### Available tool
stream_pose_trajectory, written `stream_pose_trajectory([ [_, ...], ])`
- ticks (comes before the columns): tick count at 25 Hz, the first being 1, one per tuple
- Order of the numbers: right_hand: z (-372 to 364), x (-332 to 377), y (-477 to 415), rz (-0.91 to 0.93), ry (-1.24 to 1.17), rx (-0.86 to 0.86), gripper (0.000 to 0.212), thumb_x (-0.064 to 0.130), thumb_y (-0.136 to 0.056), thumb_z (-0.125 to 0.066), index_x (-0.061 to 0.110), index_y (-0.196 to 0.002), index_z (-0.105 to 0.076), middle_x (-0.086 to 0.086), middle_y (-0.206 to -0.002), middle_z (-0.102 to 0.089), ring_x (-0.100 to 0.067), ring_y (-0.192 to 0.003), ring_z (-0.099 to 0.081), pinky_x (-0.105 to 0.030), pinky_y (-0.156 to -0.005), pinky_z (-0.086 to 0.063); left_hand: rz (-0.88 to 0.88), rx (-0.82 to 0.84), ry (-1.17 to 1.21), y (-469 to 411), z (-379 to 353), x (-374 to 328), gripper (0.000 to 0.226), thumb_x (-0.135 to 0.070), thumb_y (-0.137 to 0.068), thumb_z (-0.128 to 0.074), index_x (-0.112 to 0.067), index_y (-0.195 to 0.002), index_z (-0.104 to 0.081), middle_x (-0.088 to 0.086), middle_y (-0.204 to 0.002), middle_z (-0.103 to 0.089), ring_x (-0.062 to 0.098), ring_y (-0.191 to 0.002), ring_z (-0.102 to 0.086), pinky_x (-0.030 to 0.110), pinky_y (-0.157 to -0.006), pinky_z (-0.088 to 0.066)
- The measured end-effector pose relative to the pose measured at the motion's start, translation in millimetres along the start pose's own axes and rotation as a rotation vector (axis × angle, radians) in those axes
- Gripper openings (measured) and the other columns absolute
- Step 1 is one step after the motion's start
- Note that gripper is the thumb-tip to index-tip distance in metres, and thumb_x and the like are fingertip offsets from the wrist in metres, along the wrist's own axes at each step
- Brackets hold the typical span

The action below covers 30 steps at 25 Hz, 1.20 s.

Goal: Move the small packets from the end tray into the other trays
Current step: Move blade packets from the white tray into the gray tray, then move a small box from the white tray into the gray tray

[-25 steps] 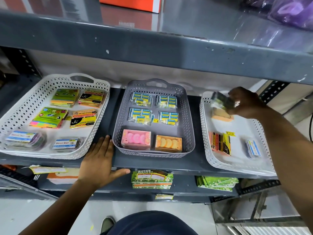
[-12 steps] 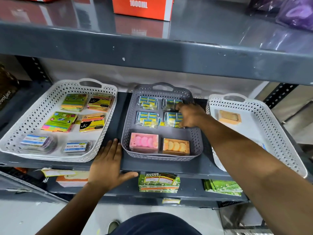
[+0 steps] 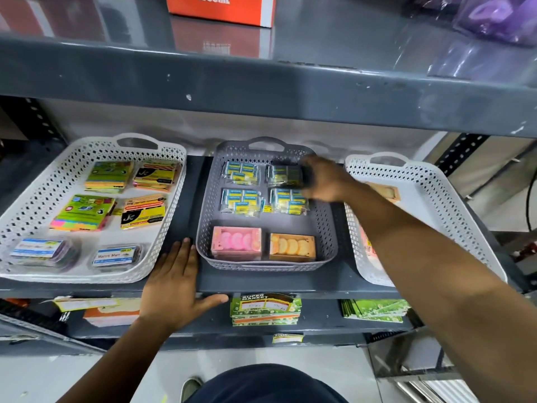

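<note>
— At the back right corner of the grey tray [image 3: 325, 228], our right hand [image 3: 325, 181] lies over a dark packet [image 3: 286, 175]; we cannot tell whether the fingers grip it.
— And our left hand [image 3: 174, 283]?
— Spread flat, fingers apart, on the shelf's front edge [image 3: 319, 283] between the grey tray and the left white tray [image 3: 162, 237].
— The end tray [image 3: 453, 205]?
— At the shelf's right end, a tan packet [image 3: 386, 191] near its back edge.
</note>
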State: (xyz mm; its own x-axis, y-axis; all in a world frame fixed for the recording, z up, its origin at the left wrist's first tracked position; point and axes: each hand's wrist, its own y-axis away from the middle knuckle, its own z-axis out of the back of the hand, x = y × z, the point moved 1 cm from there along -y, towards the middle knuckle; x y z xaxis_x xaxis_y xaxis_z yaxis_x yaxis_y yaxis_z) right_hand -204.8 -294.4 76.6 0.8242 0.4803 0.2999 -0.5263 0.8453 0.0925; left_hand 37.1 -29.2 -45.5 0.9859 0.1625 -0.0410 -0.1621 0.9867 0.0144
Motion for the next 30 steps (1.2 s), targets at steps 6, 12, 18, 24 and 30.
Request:
stream_pose_trajectory([
  [6,71.5,-123.6,63.8,-0.199,0.090,-0.015,0.065,0.008,-0.068,-0.080,0.010,-0.126,-0.052,-0.013,-0.122,-0.063,-0.031,-0.110,-0.059,-0.033,-0.094,-0.045,-0.014,-0.033,-0.002,-1.4,-4.8,0.7,0.118,-0.089,-0.065,-0.036,0.005,-0.136,-0.043,0.025,-0.143,-0.042,0.038,-0.132,-0.040,0.048,-0.107,-0.029],
  [12,40.5,-183.3,147.2,-0.473,0.272,0.412,0.103,0.026,-0.059,-0.088,0.011,-0.144,-0.031,-0.011,-0.149,-0.040,-0.025,-0.134,-0.041,-0.029,-0.102,-0.036,-0.015,-0.058,-0.002,-2.3,-7.1,-0.2,0.119,-0.089,-0.063,-0.036,0.007,-0.134,-0.043,0.027,-0.142,-0.042,0.039,-0.131,-0.040,0.050,-0.106,-0.030],
  [18,20.3,-180.5,159.7,-0.690,0.236,0.127,0.064,0.056,-0.063,-0.075,0.003,-0.094,-0.056,-0.014,-0.091,-0.064,-0.028,-0.079,-0.055,-0.032,-0.058,-0.041,-0.013,-0.042,-0.007,-3.3,-6.2,0.8,0.120,-0.089,-0.063,-0.037,0.005,-0.137,-0.039,0.025,-0.144,-0.040,0.039,-0.133,-0.036,0.051,-0.106,-0.030],
  [24,12.3,-174.3,164.8,-0.755,0.116,0.092,0.051,0.050,-0.061,-0.080,0.007,-0.068,-0.052,-0.008,-0.064,-0.059,-0.022,-0.057,-0.059,-0.024,-0.044,-0.039,-0.005,-0.039,-0.008,-2.1,-3.8,0.2,0.121,-0.090,-0.064,-0.036,0.004,-0.139,-0.038,0.024,-0.145,-0.040,0.037,-0.135,-0.035,0.049,-0.108,-0.029],
  [30,15.4,-175.1,166.0,-0.792,0.112,0.074,0.056,0.050,-0.059,-0.081,0.005,-0.076,-0.052,-0.009,-0.070,-0.061,-0.025,-0.063,-0.063,-0.025,-0.044,-0.043,-0.007,-0.034,-0.002,-2.0,-3.7,0.1,0.120,-0.090,-0.064,-0.035,0.004,-0.139,-0.038,0.024,-0.145,-0.039,0.037,-0.134,-0.036,0.049,-0.108,-0.028],
])
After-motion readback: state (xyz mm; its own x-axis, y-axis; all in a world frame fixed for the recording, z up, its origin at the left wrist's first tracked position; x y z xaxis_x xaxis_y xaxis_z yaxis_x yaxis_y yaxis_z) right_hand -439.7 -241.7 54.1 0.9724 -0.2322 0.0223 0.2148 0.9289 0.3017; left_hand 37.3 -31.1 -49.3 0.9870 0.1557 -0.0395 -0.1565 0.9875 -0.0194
